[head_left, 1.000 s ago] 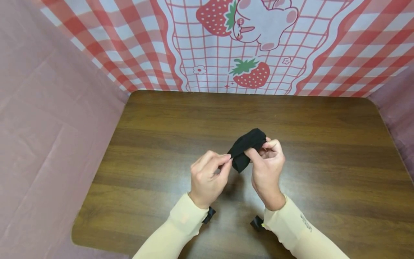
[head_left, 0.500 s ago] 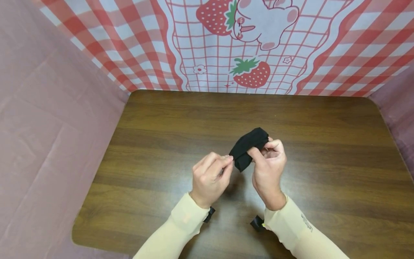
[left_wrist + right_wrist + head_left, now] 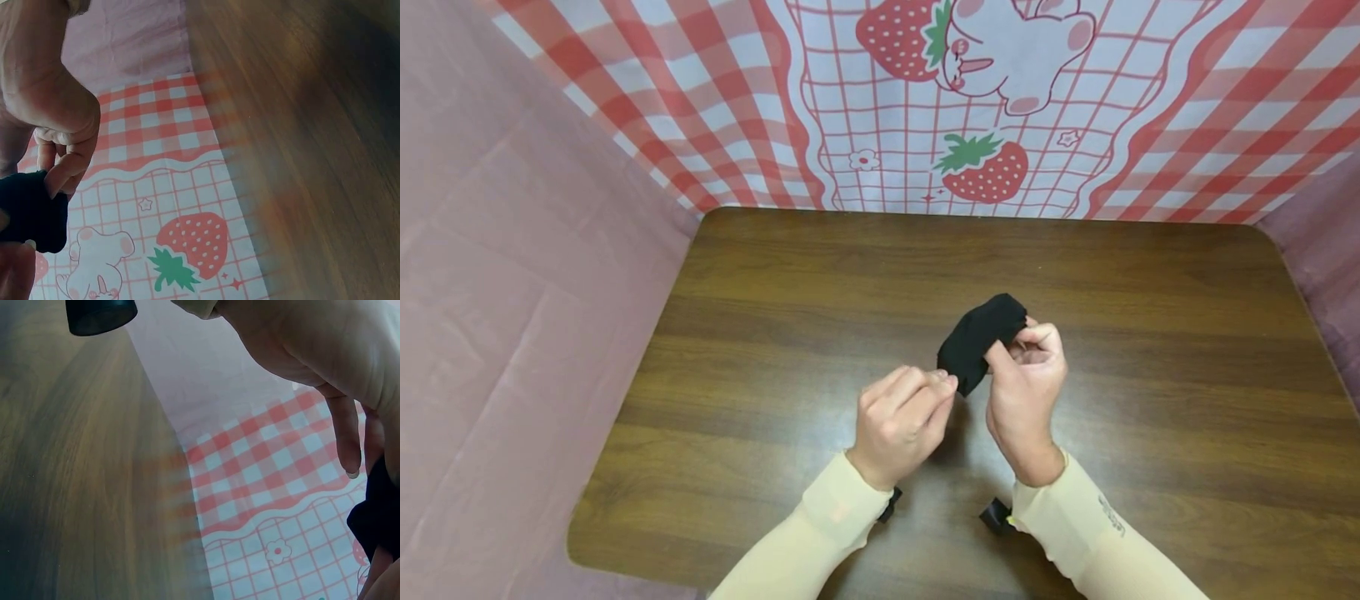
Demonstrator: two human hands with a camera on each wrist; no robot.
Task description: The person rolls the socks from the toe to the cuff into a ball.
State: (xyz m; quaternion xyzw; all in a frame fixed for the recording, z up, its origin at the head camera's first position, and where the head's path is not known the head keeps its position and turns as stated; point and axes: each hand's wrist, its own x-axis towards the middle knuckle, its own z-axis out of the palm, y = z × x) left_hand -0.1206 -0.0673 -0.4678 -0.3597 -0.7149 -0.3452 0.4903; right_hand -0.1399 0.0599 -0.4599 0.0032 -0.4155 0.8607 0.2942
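A small folded black cloth is held up over the table between both hands. The left hand pinches its lower left end with thumb and fingertips, its knuckles facing up. At the other end, the right hand holds it, thumb lying on the near side and fingers behind. In the left wrist view the black cloth spans between the right hand above and fingertips of the left hand at the bottom edge. The right wrist view shows only part of the black cloth, under the left hand.
A brown wooden table with rounded corners lies beneath. Behind it hangs a red checked curtain with strawberries; a pink cloth covers the left side. Small black devices sit at the wrists.
The left hand has moved slightly right and turned over the end of the cloth, whose hanging lower flap is now folded in. The right hand has barely moved.
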